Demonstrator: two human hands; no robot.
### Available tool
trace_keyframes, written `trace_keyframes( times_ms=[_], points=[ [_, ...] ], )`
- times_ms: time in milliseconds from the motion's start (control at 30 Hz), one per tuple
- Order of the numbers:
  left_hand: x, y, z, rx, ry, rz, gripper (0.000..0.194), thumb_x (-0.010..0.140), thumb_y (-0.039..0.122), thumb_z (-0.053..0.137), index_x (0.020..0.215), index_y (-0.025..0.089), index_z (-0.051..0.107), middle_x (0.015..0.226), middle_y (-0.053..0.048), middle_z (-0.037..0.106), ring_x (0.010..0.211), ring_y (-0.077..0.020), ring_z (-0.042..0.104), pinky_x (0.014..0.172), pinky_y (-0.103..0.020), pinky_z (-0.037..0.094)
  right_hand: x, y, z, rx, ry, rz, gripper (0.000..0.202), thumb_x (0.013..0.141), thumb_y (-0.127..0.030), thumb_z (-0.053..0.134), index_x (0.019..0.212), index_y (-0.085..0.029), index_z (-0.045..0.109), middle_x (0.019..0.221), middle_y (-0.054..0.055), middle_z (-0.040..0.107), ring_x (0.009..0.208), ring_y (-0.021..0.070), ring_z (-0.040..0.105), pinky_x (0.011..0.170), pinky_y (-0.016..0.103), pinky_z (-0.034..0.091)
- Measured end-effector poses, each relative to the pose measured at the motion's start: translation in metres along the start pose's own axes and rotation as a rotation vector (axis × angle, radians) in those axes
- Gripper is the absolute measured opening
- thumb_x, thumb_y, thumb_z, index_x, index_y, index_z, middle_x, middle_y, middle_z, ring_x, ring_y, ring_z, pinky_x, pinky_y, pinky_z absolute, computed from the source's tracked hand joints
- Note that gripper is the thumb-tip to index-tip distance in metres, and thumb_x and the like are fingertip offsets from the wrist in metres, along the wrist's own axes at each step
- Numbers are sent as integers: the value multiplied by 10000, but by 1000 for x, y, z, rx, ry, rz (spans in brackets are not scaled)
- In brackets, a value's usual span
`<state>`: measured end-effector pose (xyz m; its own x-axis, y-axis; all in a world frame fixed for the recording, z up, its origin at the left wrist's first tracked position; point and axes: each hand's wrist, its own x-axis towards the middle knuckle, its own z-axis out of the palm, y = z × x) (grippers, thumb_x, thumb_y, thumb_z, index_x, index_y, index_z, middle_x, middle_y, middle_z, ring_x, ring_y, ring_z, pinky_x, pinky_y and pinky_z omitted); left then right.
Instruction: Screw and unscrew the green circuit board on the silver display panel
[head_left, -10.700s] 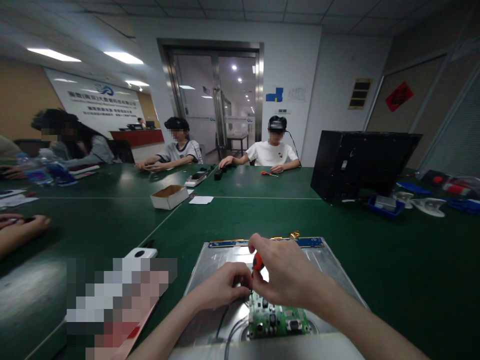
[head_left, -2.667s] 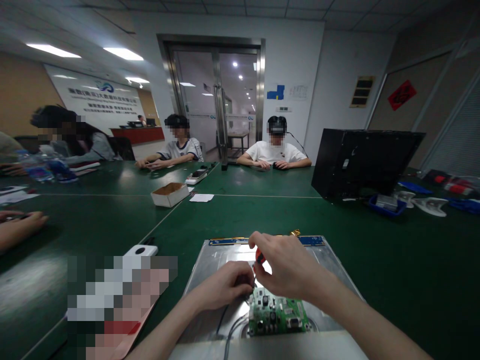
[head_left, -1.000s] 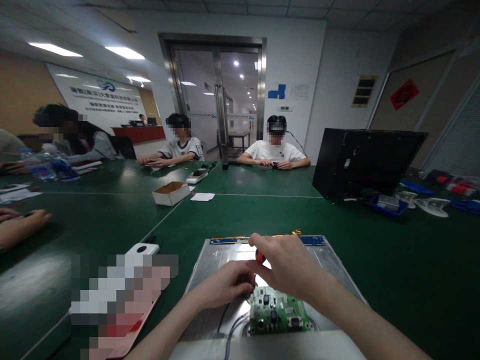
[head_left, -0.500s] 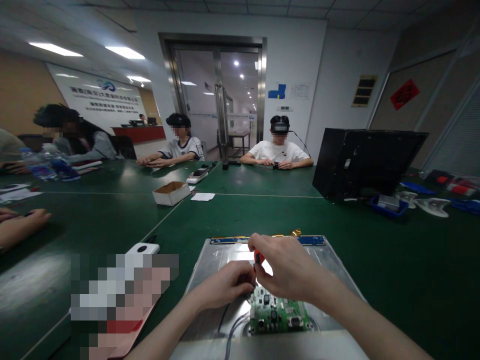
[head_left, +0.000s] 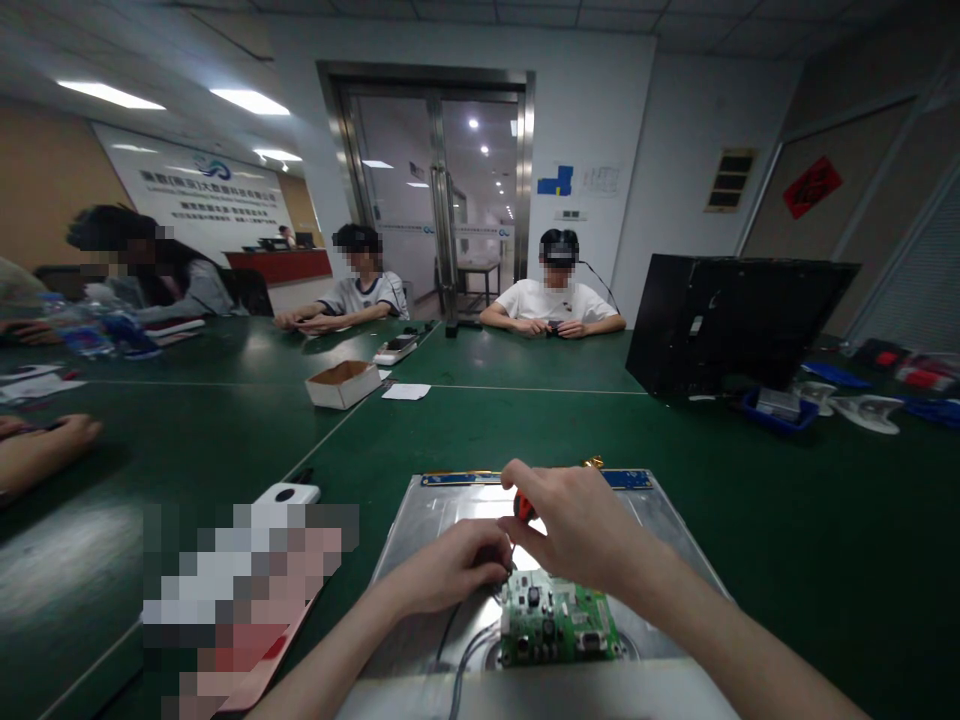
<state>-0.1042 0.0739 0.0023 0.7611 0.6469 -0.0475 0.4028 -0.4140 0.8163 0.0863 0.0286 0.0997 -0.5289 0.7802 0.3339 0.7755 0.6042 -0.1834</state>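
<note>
A green circuit board [head_left: 559, 620] lies on the silvery metal back of a flat panel [head_left: 420, 535]. My right hand [head_left: 577, 515] is closed around the red and black handle of a screwdriver [head_left: 523, 507], which stands roughly upright over the board's far left corner. At that same corner my left hand [head_left: 469, 560] has its fingers pinched together by the screwdriver's lower end; what is between them is hidden. Dark cables [head_left: 469, 660] run across the panel left of the board. Along the panel's far edge is a narrow blue strip board [head_left: 630, 480].
Left of the panel lie a white device [head_left: 300, 493] and a pink item [head_left: 300, 580], both partly blurred out. Further off are an open carton [head_left: 343, 386], a black monitor [head_left: 739, 325] and a blue tray [head_left: 780, 412]. Several people sit around the green table [head_left: 525, 425].
My right hand has shifted slightly up and its fingers have changed position on the screwdriver handle, showing more of it. My left hand has stayed nearly still.
</note>
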Motion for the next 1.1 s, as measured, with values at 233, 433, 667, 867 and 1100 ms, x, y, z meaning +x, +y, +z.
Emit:
trace_keyframes(
  times_ms=[233, 433, 667, 867, 1100],
  points=[
    [0, 0, -1, 7, 8, 2, 155, 768, 94, 547, 893, 173, 593, 862, -7, 639, 793, -180, 582, 715, -277, 464, 1, 2, 0, 13, -12, 4, 157, 850, -239, 532, 999, -202, 500, 792, 23, 692, 648, 166, 611, 537, 272, 278],
    [0, -1, 0, 5, 19, 27, 174, 764, 88, 543, 907, 160, 611, 897, -26, 656, 817, -193, 585, 755, -302, 466, -2, 3, -3, 103, -24, -29, 320, 739, -155, 523, 1052, -193, 471, 809, 19, 681, 677, 166, 601, 548, 262, 284],
    [-1, -1, 1, 5, 26, 50, 143, 778, 103, 542, 891, 168, 598, 863, -16, 643, 796, -183, 579, 729, -279, 465, -1, 3, -3, 67, -21, -21, 199, 774, -180, 508, 972, -193, 497, 845, 32, 681, 677, 156, 589, 552, 270, 289],
    [-1, -3, 1, 4, 21, 53, 158, 790, 114, 530, 920, 162, 605, 882, -23, 653, 790, -182, 583, 727, -280, 468, -1, 3, -2, 44, 14, -23, 226, 779, -195, 506, 1005, -197, 499, 843, 23, 690, 668, 163, 609, 543, 267, 285],
    [0, -3, 0, 13, 19, 42, 168, 782, 104, 530, 917, 164, 611, 885, -18, 656, 802, -185, 589, 738, -285, 470, -2, 3, -4, 47, -3, -15, 233, 785, -192, 521, 1017, -194, 505, 855, 24, 701, 676, 168, 621, 545, 265, 281]
  ],
)
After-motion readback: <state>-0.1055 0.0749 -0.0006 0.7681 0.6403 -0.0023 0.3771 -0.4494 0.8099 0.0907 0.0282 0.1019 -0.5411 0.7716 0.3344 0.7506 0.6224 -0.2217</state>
